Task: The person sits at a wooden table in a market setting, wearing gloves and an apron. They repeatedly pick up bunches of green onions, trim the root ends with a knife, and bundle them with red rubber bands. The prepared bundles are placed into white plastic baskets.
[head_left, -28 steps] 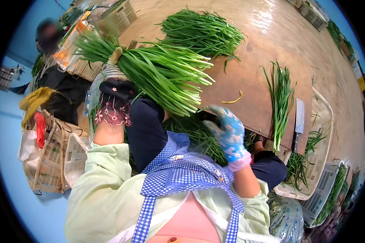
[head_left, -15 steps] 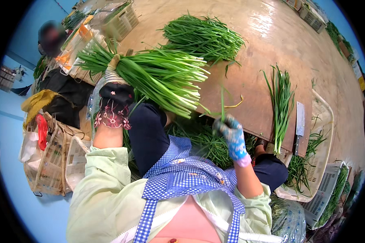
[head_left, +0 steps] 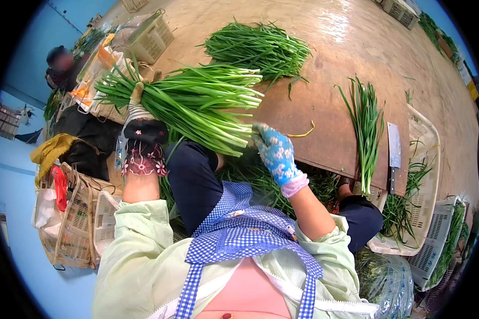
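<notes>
Grips a thick bunch of long green leaves in the left hand, gloved and closed firmly around it toward the leafy left end. Holds the bunch aloft at the left, above and just beyond the left knee, with pale stem ends fanned out to the right. Reaches the right hand, gloved in a blue floral pattern, toward those stem ends, with fingertips just beside the lowest. Impossible to tell whether open or pinching a stem. Has a brown board in front, with a heap of similar leaves at the far side and a slimmer bundle at the right, pale-ended toward the near edge. Just right of the slimmer bundle, shows a cleaver lying flat, dark handle nearest. Near the right hand, shows a curved yellow strand on the board. Includes a pale crate holding loose leaves farther right, more loose leaves below the board's near edge, and a person at the far left.
</notes>
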